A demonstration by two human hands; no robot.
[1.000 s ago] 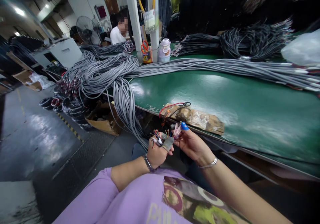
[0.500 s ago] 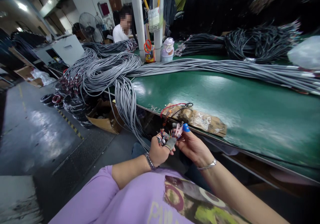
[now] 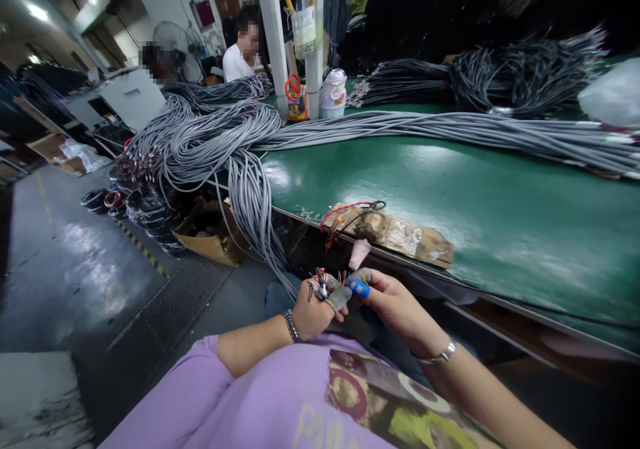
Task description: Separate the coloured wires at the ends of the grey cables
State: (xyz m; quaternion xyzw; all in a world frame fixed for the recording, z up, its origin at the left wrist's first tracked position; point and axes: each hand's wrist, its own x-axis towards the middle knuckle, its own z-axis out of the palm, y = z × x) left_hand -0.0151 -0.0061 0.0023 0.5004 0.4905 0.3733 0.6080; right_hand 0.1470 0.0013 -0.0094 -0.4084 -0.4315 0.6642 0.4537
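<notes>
My left hand (image 3: 316,307) is closed around a bunch of grey cable ends, and thin coloured wires (image 3: 320,282) fan out above its fist. A grey cover sits on its thumb. My right hand (image 3: 383,292) meets it at the wire tips, with the blue-covered thumb and a grey-covered finger pinched together at the thin wires. Just above these fingers shows a pale pink piece (image 3: 359,254); whether it covers another finger I cannot tell. Grey cables (image 3: 255,209) hang off the table edge and run down toward my left hand.
Beyond my hands, a taped cardboard strip (image 3: 400,239) with red and black leads lies on the green table (image 3: 450,195). Long grey cables (image 3: 425,125) cross the table. A purple cup (image 3: 334,94) stands by a post. A cardboard box (image 3: 210,232) is below left. A person (image 3: 239,62) sits behind.
My right thumb has come down and left onto the wire tips, and its fingers have closed there. The pink piece now stands apart above the thumb. My left hand keeps its grip.
</notes>
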